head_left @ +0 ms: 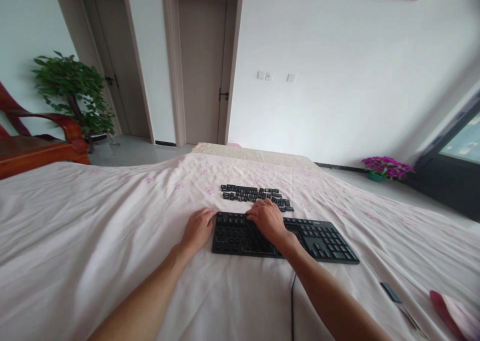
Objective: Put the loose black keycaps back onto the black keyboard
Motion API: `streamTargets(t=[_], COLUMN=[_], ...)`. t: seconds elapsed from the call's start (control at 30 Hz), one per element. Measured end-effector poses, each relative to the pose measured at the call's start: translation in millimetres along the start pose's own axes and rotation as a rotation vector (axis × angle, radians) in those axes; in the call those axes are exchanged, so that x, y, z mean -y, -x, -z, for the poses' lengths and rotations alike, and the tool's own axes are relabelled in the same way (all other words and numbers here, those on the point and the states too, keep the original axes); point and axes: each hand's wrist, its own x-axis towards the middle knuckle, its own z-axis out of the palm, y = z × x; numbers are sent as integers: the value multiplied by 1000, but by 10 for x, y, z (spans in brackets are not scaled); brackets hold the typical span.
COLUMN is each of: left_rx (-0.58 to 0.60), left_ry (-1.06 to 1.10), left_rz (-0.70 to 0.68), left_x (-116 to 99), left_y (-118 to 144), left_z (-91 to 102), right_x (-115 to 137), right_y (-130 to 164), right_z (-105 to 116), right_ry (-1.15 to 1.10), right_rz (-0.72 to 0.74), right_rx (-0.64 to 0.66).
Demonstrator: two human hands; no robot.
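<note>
L hand (198, 227) rests at the left end of the black keyboard (318, 241), fingers loosely curled & touching its edge, prob. steadying the board so it doesn't slide on the soft cloth; it grips nothing I can make out. R hand (267, 218) lies palm-down over the board's far-middle rows, fingers bent toward the sockets; can't tell whether a cap is pinched under the fingertips. The left & middle of the keyboard looks stripped, w/ round dark sockets showing, while the right part incl. numpad has its caps on. Just beyond the board, toward the far side, the loose keycaps (255, 194) lie in rough rows, within easy reach of both hands: small, hard, matte black plastic squares. A thin black cable (292, 306) runs from the board's near edge toward the camera. All of it sits on a pale pink sheet (93, 241), soft, wrinkled, faint floral print. Near right: a slim dark tool (392, 292), blurry. Far left a leafy potted plant (71, 88) & red wooden chair (37, 148); far right purple flowers (386, 167).
</note>
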Motion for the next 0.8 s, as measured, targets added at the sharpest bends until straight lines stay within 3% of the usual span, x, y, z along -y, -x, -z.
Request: streamTargets(t=[0.13, 0.43, 0.8], left_rx=[-8, -14, 9], left_ry=[12, 37, 23], left_rz=[-4, -17, 19], left_x=[-3, 1, -20], left_y=[-2, -3, -3], left_z=[0, -15, -4], right_x=[99, 162, 144], right_y=[152, 148, 231], right_z=[37, 26, -123], right_ry=[27, 169, 194], right_rz=[15, 112, 121], right_rx=[30, 48, 10])
